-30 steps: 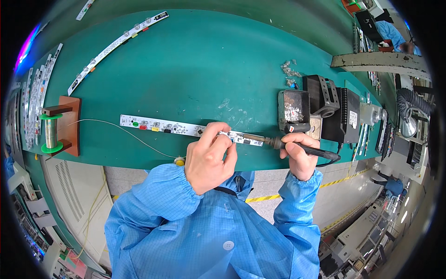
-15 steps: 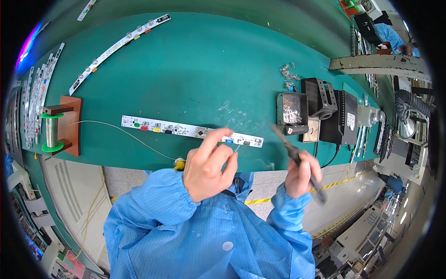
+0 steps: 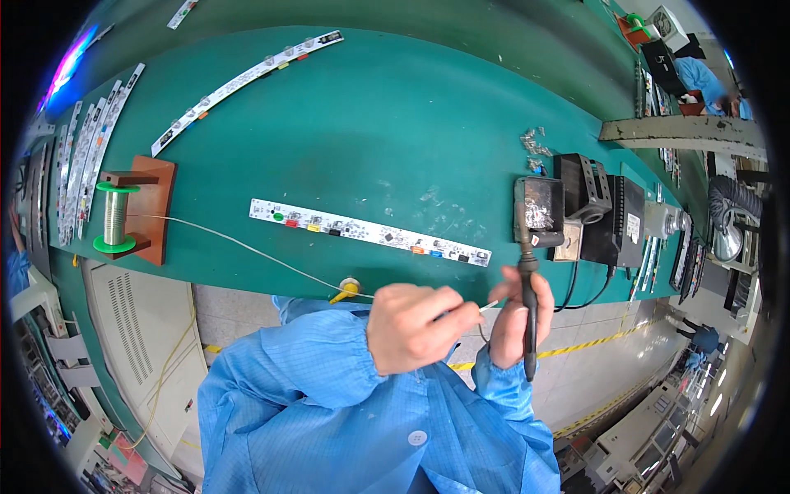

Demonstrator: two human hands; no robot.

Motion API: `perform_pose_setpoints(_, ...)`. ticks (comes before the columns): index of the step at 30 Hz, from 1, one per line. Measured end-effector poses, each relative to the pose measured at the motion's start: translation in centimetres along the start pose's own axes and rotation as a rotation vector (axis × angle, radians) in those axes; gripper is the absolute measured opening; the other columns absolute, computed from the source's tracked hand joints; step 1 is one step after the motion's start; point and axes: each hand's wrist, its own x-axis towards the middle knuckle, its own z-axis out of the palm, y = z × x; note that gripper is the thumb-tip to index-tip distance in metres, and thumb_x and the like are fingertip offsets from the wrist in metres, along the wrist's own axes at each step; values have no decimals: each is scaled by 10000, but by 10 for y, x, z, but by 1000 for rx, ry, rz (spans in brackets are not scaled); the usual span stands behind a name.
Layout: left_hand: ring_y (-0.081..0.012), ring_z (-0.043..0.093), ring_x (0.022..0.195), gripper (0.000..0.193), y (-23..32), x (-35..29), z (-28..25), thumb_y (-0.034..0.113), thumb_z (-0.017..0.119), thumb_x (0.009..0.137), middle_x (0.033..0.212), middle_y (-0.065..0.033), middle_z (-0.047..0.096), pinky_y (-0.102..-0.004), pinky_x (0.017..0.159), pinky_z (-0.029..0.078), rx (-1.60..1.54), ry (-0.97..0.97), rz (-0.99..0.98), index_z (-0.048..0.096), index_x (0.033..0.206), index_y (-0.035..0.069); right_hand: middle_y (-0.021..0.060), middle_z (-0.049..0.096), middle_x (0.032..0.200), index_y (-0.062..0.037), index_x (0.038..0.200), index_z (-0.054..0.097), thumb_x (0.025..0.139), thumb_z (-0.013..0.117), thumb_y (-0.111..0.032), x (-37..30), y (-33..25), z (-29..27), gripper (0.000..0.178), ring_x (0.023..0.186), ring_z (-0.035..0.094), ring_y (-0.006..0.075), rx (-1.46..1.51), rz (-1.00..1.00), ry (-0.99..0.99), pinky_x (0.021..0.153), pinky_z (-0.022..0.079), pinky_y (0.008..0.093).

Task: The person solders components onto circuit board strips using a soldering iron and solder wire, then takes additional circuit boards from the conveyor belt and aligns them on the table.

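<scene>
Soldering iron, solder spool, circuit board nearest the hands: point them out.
Soldering iron [image 3: 529, 306]: head view, on the dark handle.
Solder spool [image 3: 114, 218]: head view, on the wound solder.
Circuit board [image 3: 370, 233]: head view, mid-strip.

Both blue-sleeved forearms [image 3: 325, 358] reach up from below, left hand [image 3: 418, 325] knuckles-up and kinda pinching, right hand [image 3: 514, 325] curled just beside it.

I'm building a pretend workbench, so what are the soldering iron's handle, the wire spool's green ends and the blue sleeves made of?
Soldering iron handle: dark and dull, so perhaps plastic or rubber.
Green spool ends: probably smooth plastic, from their even colour.
Blue sleeves: likely woven cloth, soft and matte, with creases and gathers.
</scene>
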Motion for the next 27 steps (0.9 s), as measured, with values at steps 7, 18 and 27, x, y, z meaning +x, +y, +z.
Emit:
perform_pose_setpoints(7,-181,594,538,203,2,-21,-17,-4,717,651,681,-32,574,-312,446,454,-8,-21,-72,673,844,43,227,620,1079,-79,1310,445,857,637,14,-6,-8,22,501,623,589,147,17,-3,-101,509,488,252)
perform_pose_setpoints(18,-267,618,753,234,-7,-32,-55,26,757,639,915,-110,632,-358,622,508,53,-53,-142,656,850,13,265,580,1175,14,1296,458,945,542,-182,-27,32,-26,411,978,571,287,-619,-279,175,880,448,421)
perform_pose_setpoints(27,-315,561,946,371,-58,-12,-153,-28,700,680,1049,-127,601,-369,782,471,632,48,-306,643,1044,15,261,573,1198,26,1289,460,864,568,9,9,24,-3,439,999,582,292,-610,-292,-51,900,457,410)
